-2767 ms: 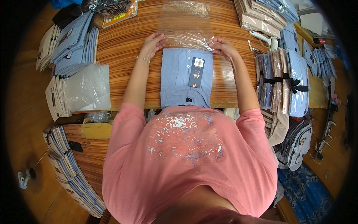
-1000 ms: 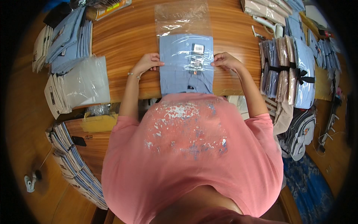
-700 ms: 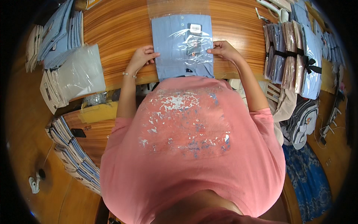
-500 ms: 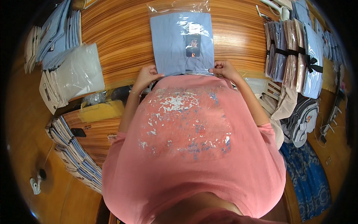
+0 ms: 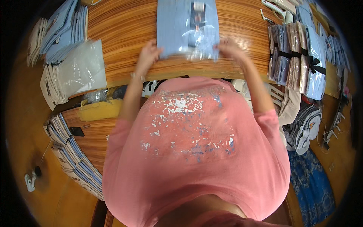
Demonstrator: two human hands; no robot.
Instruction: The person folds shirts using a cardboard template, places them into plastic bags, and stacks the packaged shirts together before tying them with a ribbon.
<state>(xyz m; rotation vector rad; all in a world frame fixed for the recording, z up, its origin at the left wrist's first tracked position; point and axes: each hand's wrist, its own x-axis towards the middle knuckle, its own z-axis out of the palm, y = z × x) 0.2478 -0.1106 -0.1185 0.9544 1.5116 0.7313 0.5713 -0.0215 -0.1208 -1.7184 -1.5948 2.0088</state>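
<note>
At the far left, beige and light-blue folded shirts (image 5: 62, 28) are stacked, with clear plastic sleeves (image 5: 85, 66) laid just beside and nearer. Below these, a long row of folded garments (image 5: 73, 153) is lined up by a dark phone (image 5: 76, 131). In the middle, the table's near edge is partly hidden by the pink top (image 5: 189, 151). At the right, a bundle (image 5: 297, 56) is tied with black ribbon, a white-handled tool (image 5: 280, 11) is set behind it, and striped items (image 5: 304, 128) are piled below.

A folded blue shirt (image 5: 172, 26), covered by glossy clear film (image 5: 189, 55), is placed between the hands, its far end cut off by the frame. Its left edge is met by the left hand (image 5: 149, 53), its right edge by the right hand (image 5: 230, 48). On both, the fingers are bunched narrowly; through blur, whether anything is pinched cannot be told.
</note>
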